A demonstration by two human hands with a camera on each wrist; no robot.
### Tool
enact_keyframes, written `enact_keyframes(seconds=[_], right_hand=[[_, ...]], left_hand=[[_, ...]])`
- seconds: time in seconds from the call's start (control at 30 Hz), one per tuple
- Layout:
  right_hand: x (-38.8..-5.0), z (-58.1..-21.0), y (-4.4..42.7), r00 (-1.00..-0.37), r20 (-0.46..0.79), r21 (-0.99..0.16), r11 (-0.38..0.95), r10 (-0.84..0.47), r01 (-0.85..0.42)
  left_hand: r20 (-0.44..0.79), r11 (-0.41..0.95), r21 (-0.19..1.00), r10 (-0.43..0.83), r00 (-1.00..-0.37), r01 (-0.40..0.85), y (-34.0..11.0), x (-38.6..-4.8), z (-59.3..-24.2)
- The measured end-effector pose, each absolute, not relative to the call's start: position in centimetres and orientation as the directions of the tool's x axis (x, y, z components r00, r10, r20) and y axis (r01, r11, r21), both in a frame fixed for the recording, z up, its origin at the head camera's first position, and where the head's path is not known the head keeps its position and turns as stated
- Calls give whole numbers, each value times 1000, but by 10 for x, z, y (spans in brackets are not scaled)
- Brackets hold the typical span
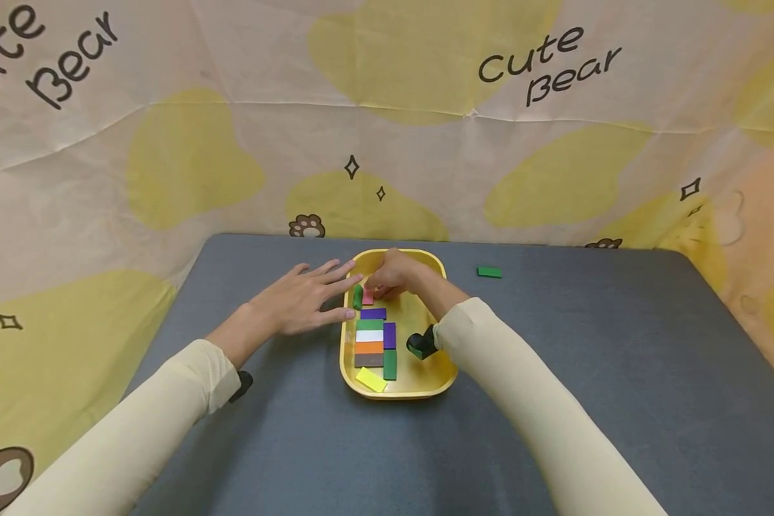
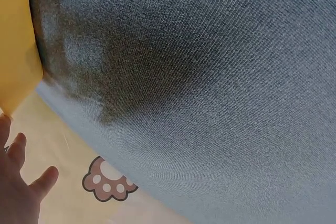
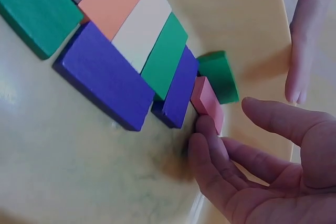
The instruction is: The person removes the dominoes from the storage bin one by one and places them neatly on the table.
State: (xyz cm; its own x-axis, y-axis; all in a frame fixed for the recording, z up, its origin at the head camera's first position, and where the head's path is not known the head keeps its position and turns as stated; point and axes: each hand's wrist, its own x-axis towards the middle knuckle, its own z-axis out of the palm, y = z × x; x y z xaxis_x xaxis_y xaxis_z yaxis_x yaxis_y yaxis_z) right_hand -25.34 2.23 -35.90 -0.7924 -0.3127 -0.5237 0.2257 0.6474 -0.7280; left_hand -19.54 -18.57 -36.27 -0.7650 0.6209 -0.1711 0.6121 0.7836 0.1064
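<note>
A yellow tray (image 1: 401, 393) holds flat coloured blocks along its left side. My left hand (image 1: 297, 301) is spread open over the tray's left rim, holding nothing; its fingers (image 2: 18, 153) show at the lower left in the left wrist view. My right hand (image 1: 396, 274) reaches into the tray's far end. In the right wrist view, fingertips of the right hand (image 3: 268, 166) touch the pink block (image 3: 206, 100), with the thumb apart from it. A green block (image 3: 219, 77) leans by the tray wall beside the pink one. A purple block (image 3: 181, 90) lies on its other side.
Green, white, orange and grey blocks lie in a stack of rows, with purple and green ones (image 1: 390, 365) to their right. A yellow block (image 1: 370, 380) lies slanted at the near end. Outside the tray, a green block (image 1: 489, 272) rests on the grey table (image 1: 587, 344). Patterned cloth hangs behind.
</note>
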Motion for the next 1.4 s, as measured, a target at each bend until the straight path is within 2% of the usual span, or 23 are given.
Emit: enact_keyframes(seconds=[0.5,0.77,1.07,1.4], right_hand=[[-251,-358,17,-786,-529,-740,627,-322,241],[-250,-361,14,-787,-506,-746,637,-353,194],[-250,-365,10,-820,-475,-733,659,-320,169],[-249,-366,4,-860,-451,-726,658,-238,199]], left_hand=[[-143,774,110,633,-761,624,-186,-194,-363],[-143,772,117,636,-759,625,-185,-194,-363],[-148,773,116,635,-758,624,-185,-195,-363],[-156,776,115,631,-760,620,-185,-196,-363]])
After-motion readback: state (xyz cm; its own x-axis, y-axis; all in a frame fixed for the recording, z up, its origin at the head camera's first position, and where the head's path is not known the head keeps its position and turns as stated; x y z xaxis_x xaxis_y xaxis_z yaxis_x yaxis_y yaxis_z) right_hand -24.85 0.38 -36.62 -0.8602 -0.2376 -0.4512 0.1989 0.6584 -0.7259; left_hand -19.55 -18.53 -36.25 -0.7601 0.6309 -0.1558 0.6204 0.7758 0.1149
